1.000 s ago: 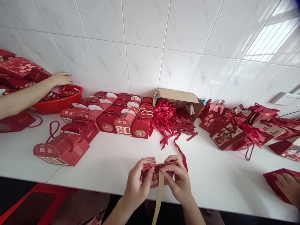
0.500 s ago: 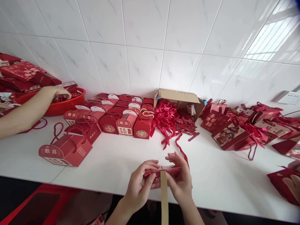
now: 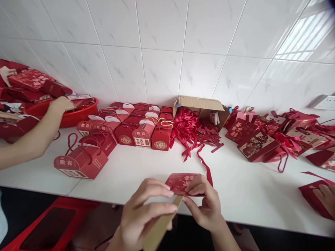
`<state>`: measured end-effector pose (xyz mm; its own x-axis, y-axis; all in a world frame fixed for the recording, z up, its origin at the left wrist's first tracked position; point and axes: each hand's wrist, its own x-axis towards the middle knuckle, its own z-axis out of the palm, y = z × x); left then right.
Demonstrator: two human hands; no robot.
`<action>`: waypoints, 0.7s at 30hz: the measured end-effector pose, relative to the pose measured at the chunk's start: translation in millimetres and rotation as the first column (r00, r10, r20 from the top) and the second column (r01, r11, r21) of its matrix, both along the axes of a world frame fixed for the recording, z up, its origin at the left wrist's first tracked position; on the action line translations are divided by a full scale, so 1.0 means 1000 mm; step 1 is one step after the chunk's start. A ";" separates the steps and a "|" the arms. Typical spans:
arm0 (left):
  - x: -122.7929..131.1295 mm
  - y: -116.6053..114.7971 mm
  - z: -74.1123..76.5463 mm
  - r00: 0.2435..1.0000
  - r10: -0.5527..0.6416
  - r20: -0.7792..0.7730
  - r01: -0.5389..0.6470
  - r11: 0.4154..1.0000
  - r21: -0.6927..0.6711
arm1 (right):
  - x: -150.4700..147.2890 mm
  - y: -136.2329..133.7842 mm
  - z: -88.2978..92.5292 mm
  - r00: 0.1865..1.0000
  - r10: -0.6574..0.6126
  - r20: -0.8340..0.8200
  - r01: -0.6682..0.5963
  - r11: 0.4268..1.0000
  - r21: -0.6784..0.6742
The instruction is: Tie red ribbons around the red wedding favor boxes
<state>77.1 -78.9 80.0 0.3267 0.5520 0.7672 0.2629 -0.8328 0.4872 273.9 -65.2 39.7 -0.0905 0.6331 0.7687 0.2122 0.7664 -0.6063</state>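
Observation:
A red gift box (image 3: 180, 183) with a pale printed pattern is tilted just above the table's front edge. My right hand (image 3: 205, 202) grips its near right edge, fingers on top and thumb below. From the box's near edge a flat gold ribbon (image 3: 163, 223) runs down toward me. My left hand (image 3: 145, 209) is closed around this ribbon, close to the box; its thumb is partly hidden behind the strip. How the ribbon joins the box is covered by my fingers. A loose red ribbon (image 3: 205, 162) lies behind the box.
Finished red boxes (image 3: 141, 132) stand in rows at left. A cardboard carton (image 3: 201, 102) spills red ribbons (image 3: 185, 125). More boxes (image 3: 258, 143) sit at right. One co-worker's hand (image 3: 62, 104) is over a red basin (image 3: 75, 116); another's hand (image 3: 327, 195) holds a box.
The box has tipped so that its patterned face shows. My left hand has left the box's side for the gold ribbon, pulling it to the left. My right hand stays at the box.

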 end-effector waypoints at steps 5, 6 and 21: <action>0.011 0.010 0.005 0.917 0.174 0.360 -0.075 0.959 -0.272 | -0.001 -0.009 0.004 0.989 0.079 0.122 -0.088 0.994 0.070; 0.012 0.013 0.005 0.905 0.205 0.372 -0.089 0.948 -0.307 | -0.002 -0.011 0.005 0.988 0.086 0.130 -0.097 0.992 0.075; -0.003 0.003 0.005 0.989 0.097 -0.107 -0.127 0.935 -0.330 | 0.002 -0.011 0.009 0.985 0.046 0.168 -0.065 0.992 0.107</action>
